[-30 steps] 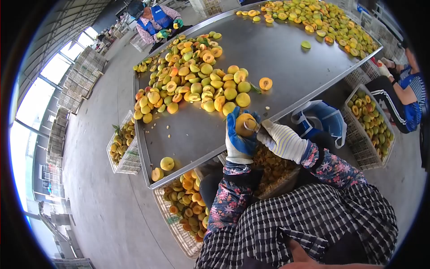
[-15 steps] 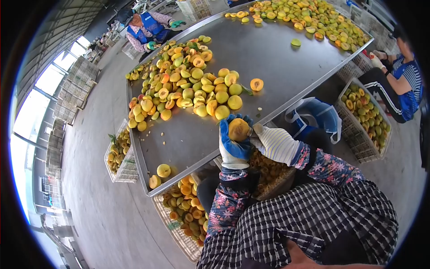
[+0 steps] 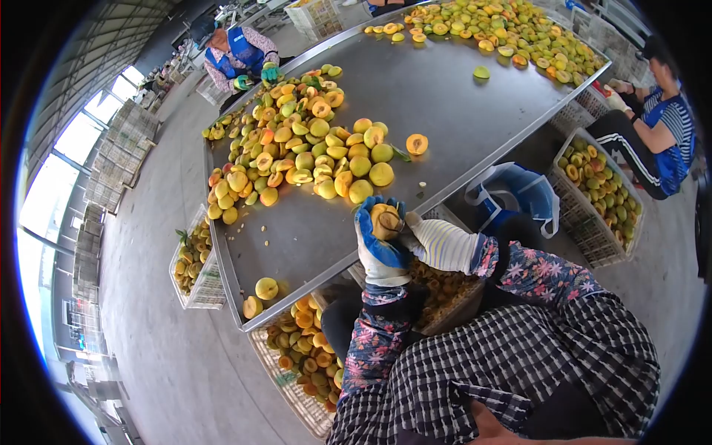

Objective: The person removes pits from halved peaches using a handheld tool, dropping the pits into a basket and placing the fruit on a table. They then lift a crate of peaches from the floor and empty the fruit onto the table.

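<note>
My left hand (image 3: pixel 380 256), in a white glove with a blue coated palm, cups a yellow peach (image 3: pixel 387 222) near the metal table's edge. My right hand (image 3: pixel 445 243), in a white striped glove, is closed against the peach's right side. Whatever its fingers grip is hidden. Below both hands stands a crate (image 3: pixel 454 310) of small brownish-orange pieces. Ahead on the metal table (image 3: pixel 437 89) lies a heap of whole and halved peaches (image 3: pixel 304 141). A halved peach (image 3: pixel 417 144) with its cut face up sits apart from the heap.
Crates of peaches stand left of the table (image 3: pixel 204 293), below its near corner (image 3: pixel 293 393) and at right (image 3: pixel 593 230). A blue bag (image 3: pixel 519 193) hangs beside my right arm. Co-workers sit at far left (image 3: pixel 241 55) and right (image 3: pixel 660 126). More peaches (image 3: pixel 512 33) cover the far end.
Both hands stay together at the peach, which has turned slightly and shows a darker spot. The view has shifted a little. The co-worker at far left has brought both gloved hands to the heap's edge.
</note>
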`<move>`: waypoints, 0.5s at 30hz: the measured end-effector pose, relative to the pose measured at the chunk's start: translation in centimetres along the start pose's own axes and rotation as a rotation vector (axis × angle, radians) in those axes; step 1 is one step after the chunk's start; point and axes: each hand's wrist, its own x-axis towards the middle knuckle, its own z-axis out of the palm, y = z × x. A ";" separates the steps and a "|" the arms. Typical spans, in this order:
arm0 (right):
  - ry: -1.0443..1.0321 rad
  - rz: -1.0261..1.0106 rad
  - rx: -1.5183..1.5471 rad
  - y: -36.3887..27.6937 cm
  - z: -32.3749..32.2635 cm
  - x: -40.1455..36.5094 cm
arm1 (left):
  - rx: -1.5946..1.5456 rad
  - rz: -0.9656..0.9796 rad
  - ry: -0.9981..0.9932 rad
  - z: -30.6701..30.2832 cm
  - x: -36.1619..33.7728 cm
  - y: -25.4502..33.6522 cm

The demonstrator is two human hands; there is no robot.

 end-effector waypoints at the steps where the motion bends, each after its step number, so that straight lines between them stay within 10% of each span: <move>1: -0.035 0.008 -0.041 -0.5 -1.2 0.3 | 0.006 -0.008 -0.012 -0.2 0.1 -0.1; 5: -0.145 0.144 -0.085 0.5 -0.8 0.0 | -0.105 -0.149 0.001 -2.0 1.4 -0.2; 8: 0.108 -0.184 0.172 5.4 5.3 -0.4 | 0.065 -0.058 -0.030 -1.4 0.8 -0.3; 12: -0.351 0.278 -0.002 -0.9 -2.5 0.5 | -0.003 -0.170 -0.099 -2.7 1.9 -0.3; 15: -0.257 0.157 0.096 0.3 -0.9 -0.3 | 0.033 -0.156 -0.023 -2.2 1.4 -0.3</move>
